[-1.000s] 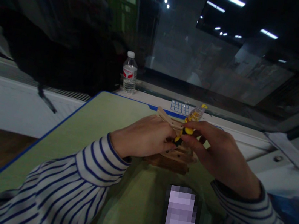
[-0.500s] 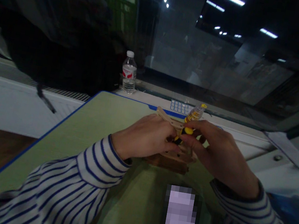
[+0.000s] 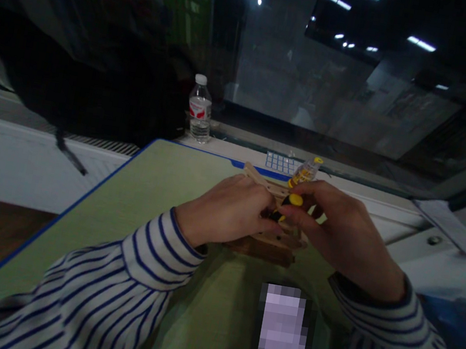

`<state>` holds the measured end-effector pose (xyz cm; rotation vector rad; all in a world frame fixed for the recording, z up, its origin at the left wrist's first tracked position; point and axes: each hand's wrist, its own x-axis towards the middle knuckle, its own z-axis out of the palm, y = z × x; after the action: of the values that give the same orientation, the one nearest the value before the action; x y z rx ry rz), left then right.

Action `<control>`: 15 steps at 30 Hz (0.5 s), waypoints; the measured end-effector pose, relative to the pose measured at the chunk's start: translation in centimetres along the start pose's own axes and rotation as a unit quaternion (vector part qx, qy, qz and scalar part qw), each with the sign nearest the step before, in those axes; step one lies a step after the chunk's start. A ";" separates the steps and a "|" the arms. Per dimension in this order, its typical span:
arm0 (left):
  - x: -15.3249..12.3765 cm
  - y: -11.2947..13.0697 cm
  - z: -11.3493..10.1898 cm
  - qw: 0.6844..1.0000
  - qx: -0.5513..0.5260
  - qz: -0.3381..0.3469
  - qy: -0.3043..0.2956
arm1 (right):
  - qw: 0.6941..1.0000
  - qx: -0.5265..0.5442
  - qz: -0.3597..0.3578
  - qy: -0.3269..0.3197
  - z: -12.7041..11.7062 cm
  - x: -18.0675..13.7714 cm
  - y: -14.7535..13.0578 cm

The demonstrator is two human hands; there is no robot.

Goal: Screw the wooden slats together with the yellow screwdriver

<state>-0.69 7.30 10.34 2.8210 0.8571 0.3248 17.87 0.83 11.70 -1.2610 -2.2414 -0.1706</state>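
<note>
A screwdriver (image 3: 292,200) with a short black and yellow handle is held tilted over a small wooden assembly (image 3: 280,239) on the green table. My right hand (image 3: 335,230) pinches the handle's yellow end between thumb and fingers. Closed around the lower end of the handle is my left hand (image 3: 231,207), its thumb and forefinger meeting there. The screwdriver's tip is hidden by the left fingers. Light wooden strips with dark holes show behind and below both hands; much of the assembly is covered by them.
The green table (image 3: 119,215) has a blue edge. A water bottle (image 3: 199,110) and a yellow-capped bottle (image 3: 305,173) stand toward the window. A blurred-out object (image 3: 282,338) lies near me. A black bag (image 3: 108,88) rests at the left, papers (image 3: 448,225) at the right.
The screwdriver's yellow end has turned slightly in my right fingers. Both hands stay at the wooden assembly, and the view has shifted a little.
</note>
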 end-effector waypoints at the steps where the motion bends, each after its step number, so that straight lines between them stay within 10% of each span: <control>1: 0.0 0.0 0.1 1.000 0.003 0.001 0.002 | 1.000 0.001 0.003 0.000 0.0 0.0 0.0; 15: -0.1 -0.3 0.2 0.999 0.009 0.030 0.027 | 1.000 0.028 -0.010 0.002 0.0 -0.1 -0.1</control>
<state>-0.92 7.47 10.07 2.8698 0.7920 0.4064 17.87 0.66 11.68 -1.2076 -2.2408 -0.1159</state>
